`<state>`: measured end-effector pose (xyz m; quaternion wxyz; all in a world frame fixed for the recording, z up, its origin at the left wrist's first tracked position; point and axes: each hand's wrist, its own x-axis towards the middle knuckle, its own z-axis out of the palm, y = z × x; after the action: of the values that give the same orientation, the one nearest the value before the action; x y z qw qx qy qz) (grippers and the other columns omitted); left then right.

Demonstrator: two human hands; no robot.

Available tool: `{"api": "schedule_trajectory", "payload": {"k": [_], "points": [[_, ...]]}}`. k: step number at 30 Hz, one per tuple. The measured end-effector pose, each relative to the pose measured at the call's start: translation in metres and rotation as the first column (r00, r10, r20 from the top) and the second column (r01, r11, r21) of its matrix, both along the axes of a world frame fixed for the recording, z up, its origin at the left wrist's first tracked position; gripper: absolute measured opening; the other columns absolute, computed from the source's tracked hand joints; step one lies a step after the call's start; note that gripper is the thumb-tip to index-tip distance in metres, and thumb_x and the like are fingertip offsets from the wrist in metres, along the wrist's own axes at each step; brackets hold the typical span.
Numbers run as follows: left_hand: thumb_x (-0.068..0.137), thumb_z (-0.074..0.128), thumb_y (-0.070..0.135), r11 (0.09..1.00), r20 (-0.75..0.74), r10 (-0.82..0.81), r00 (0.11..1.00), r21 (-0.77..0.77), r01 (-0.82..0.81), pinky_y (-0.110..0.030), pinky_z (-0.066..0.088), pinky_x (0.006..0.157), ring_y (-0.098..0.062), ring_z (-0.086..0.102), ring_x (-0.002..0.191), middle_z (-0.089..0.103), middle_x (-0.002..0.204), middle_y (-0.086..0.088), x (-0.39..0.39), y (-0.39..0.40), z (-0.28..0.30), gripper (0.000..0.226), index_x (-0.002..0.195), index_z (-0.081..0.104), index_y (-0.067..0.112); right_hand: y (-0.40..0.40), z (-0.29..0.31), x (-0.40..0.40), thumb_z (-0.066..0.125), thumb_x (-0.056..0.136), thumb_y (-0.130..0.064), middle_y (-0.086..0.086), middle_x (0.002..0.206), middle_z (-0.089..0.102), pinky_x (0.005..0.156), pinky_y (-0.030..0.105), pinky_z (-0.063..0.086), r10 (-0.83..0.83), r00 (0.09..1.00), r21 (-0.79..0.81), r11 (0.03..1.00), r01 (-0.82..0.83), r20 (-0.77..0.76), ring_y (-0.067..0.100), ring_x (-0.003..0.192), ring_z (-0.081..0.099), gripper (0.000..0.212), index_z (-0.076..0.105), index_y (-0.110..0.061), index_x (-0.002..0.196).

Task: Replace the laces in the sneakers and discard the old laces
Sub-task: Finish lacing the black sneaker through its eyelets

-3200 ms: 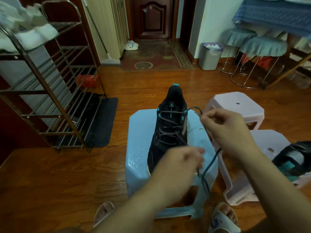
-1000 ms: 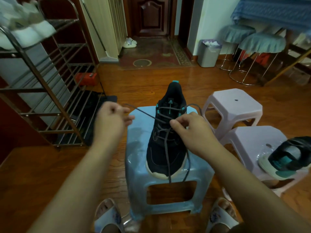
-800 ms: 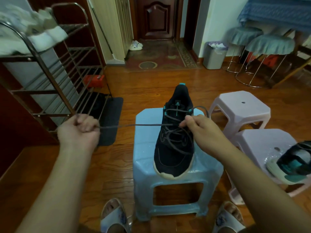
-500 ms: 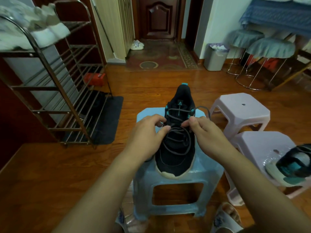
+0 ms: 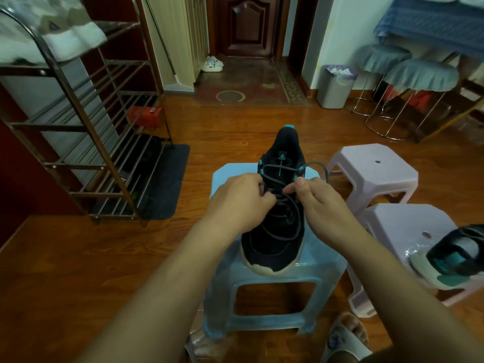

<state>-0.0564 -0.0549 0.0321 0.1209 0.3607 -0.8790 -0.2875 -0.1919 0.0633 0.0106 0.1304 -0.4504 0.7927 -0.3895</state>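
Sneakers: two, a black sneaker (image 5: 275,231) at centre on the blue stool (image 5: 262,281), a second sneaker (image 5: 455,258) at 4 o'clock
Plastic stools: three, the blue stool plus a pink stool (image 5: 374,174) at 2 o'clock and another pink stool (image 5: 403,226) at 3 o'clock
Round covered stools: two, one (image 5: 421,74) at 1 o'clock, one (image 5: 382,57) behind it
Hands: two, left hand (image 5: 235,203) and right hand (image 5: 322,205)
Shoe racks: one metal rack (image 5: 86,142) at 10 o'clock
Bins: one grey bin (image 5: 335,87) at 1 o'clock
Floor mats: one dark mat (image 5: 165,184) at 9 o'clock
Doors: one brown door (image 5: 247,24) at 12 o'clock
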Motion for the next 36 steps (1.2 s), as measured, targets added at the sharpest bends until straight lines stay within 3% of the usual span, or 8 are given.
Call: {"api": "schedule_trajectory", "payload": {"k": [3, 6, 13, 21, 24, 28, 31, 36], "points": [[0.094, 0.061, 0.028, 0.917, -0.183, 0.111, 0.977, 0.397, -0.030, -0.030, 0.031, 0.054, -0.014, 0.041, 0.055, 0.047, 0.067, -0.002, 0.005, -0.010, 0.003, 0.025, 0.072, 0.054, 0.016, 0.002, 0.000, -0.001, 0.030, 0.106, -0.045, -0.005, 0.105, 0.061, 0.082, 0.013, 0.038, -0.005, 0.998, -0.013, 1.000, 0.006, 0.057, 0.009, 0.103, 0.057, 0.044, 0.072, -0.033, 0.102], [0.094, 0.059, 0.024, 0.887, -0.298, 0.312, 0.902, 0.432, -0.164, -0.031, 0.031, 0.057, -0.017, 0.042, 0.058, 0.049, 0.064, -0.001, 0.029, -0.033, 0.006, 0.027, 0.068, 0.060, 0.019, 0.004, 0.001, -0.002, 0.029, 0.106, -0.046, -0.005, 0.107, 0.062, 0.082, 0.014, 0.038, 0.007, 0.997, -0.014, 1.000, -0.006, 0.073, 0.003, 0.102, 0.056, 0.042, 0.070, -0.036, 0.101], [0.096, 0.055, 0.016, 0.476, -0.430, 0.870, 0.241, 0.861, -0.180, -0.021, 0.025, 0.045, -0.006, 0.035, 0.044, 0.053, 0.065, 0.004, 0.106, -0.082, -0.009, 0.014, 0.082, 0.054, 0.018, 0.004, 0.001, -0.005, 0.030, 0.106, -0.046, 0.000, 0.107, 0.065, 0.087, 0.025, 0.044, 0.037, 0.997, -0.024, 0.999, -0.036, 0.066, 0.005, 0.100, 0.058, 0.041, 0.069, -0.038, 0.099], [0.095, 0.055, 0.011, 0.337, -0.336, 0.940, -0.056, 0.941, 0.007, -0.017, 0.027, 0.042, -0.004, 0.039, 0.044, 0.055, 0.060, 0.006, 0.112, -0.075, -0.010, 0.020, 0.076, 0.052, 0.016, 0.000, 0.001, -0.001, 0.032, 0.107, -0.044, 0.000, 0.106, 0.064, 0.087, 0.034, 0.044, 0.022, 1.000, -0.021, 1.000, -0.021, 0.018, 0.012, 0.100, 0.058, 0.040, 0.069, -0.035, 0.098], [0.096, 0.056, 0.019, 0.386, -0.372, 0.921, 0.113, 0.910, -0.151, -0.021, 0.029, 0.044, -0.006, 0.038, 0.045, 0.054, 0.064, 0.006, 0.108, -0.073, -0.006, 0.013, 0.084, 0.056, 0.017, 0.000, -0.002, -0.002, 0.038, 0.106, -0.041, -0.002, 0.103, 0.064, 0.086, 0.036, 0.045, 0.019, 0.999, -0.024, 0.999, -0.020, -0.037, 0.014, 0.100, 0.058, 0.032, 0.068, -0.034, 0.097], [0.099, 0.060, 0.038, 0.806, 0.016, 0.559, 0.829, 0.225, -0.548, -0.040, 0.056, 0.075, -0.022, 0.063, 0.078, 0.066, 0.086, -0.004, 0.105, -0.072, -0.016, 0.020, 0.089, 0.063, 0.021, 0.004, -0.014, 0.002, 0.057, 0.095, -0.037, -0.006, 0.098, 0.053, 0.082, 0.035, 0.044, 0.003, 0.964, -0.031, 0.999, -0.011, -0.266, 0.014, 0.097, 0.051, 0.011, 0.060, -0.029, 0.102], [0.100, 0.059, 0.043, 0.893, 0.134, 0.434, 0.891, 0.071, -0.445, -0.042, 0.055, 0.082, -0.025, 0.063, 0.081, 0.065, 0.081, -0.006, 0.095, -0.063, -0.017, 0.029, 0.085, 0.065, 0.020, 0.004, -0.013, 0.012, 0.068, 0.090, -0.023, -0.004, 0.100, 0.045, 0.084, 0.027, 0.034, -0.048, 0.913, -0.138, 0.990, -0.009, -0.404, 0.015, 0.100, 0.043, 0.023, 0.064, -0.020, 0.113], [0.100, 0.052, 0.047, 0.884, -0.246, 0.387, 0.889, 0.372, -0.282, -0.036, 0.038, 0.062, -0.019, 0.046, 0.056, 0.050, 0.058, 0.007, 0.075, -0.054, -0.019, 0.034, 0.080, 0.070, 0.026, -0.003, -0.012, 0.027, 0.066, 0.092, -0.038, 0.003, 0.115, 0.051, 0.095, 0.035, 0.037, 0.059, 0.807, -0.085, 0.987, -0.134, -0.587, 0.024, 0.109, 0.043, 0.042, 0.068, -0.018, 0.129]]}}
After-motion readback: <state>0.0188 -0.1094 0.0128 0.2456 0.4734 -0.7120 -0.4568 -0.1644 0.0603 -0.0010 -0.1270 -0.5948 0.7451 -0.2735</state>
